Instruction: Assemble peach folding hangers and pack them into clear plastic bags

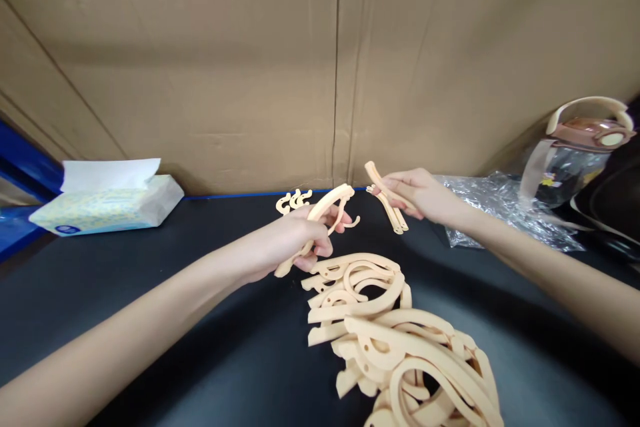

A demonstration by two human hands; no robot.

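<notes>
My left hand (300, 233) is closed around a beige plastic folding hanger piece (324, 205), a long curved arm with a thinner curved strip beside it. A small hook end (355, 221) sticks out past its fingers. To the right, my right hand (417, 195) pinches a separate beige hanger arm (376, 175), tilted up to the left. Just below that hand, several loose hanger arms (395, 217) lie on the table. Small beige hooks (295, 200) lie behind my left hand. A heap of folded hangers (375, 307) stretches toward me in front of both hands.
A tissue pack (107, 207) lies at the left on the black table (210, 353). Clear plastic wrap (500, 210) and a drinking bottle (575, 160) with a handle are on the right. A cardboard wall (240, 80) rises behind the table's blue back edge.
</notes>
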